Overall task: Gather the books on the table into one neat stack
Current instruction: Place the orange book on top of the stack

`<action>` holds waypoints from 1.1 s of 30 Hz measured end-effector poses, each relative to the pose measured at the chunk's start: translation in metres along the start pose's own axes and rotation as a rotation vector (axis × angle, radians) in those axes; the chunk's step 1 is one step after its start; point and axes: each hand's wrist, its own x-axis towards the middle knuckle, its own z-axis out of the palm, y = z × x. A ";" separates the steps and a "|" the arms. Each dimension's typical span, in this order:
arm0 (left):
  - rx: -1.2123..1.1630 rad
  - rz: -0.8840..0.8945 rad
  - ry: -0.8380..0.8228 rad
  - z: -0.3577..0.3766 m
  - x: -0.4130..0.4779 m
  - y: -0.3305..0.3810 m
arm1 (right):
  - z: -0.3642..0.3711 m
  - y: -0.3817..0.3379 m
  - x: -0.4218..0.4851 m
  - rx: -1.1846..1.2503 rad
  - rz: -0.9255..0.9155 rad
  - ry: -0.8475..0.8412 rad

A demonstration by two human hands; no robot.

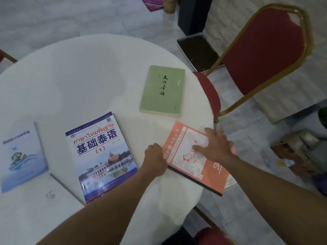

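Several books lie apart on a round white table [79, 82]. An orange book [184, 161] sits at the right edge, partly overhanging it. My right hand [215, 145] lies flat on its cover with fingers spread. My left hand [155, 160] grips its left edge, fingers curled under. A green book [162, 91] lies farther back. A large Thai-language textbook [102, 156] with a palace photo lies in the middle. A pale blue book [21, 156] sits at the far left, and a white book [35, 200] lies at the near left.
A red chair with a gold frame [265, 55] stands close to the table's right side. Another red seat [212, 236] shows at the bottom. A dark tray [198, 52] and a black pillar [192, 15] stand on the floor beyond.
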 end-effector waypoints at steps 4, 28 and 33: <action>-0.080 -0.037 -0.035 -0.003 0.004 -0.004 | 0.000 0.002 -0.002 0.069 -0.035 0.000; -0.840 -0.324 0.429 -0.127 -0.041 -0.172 | 0.069 -0.235 -0.022 0.632 -0.218 -0.400; -0.317 -0.369 0.471 -0.108 -0.043 -0.198 | 0.080 -0.249 -0.028 0.307 -0.343 -0.319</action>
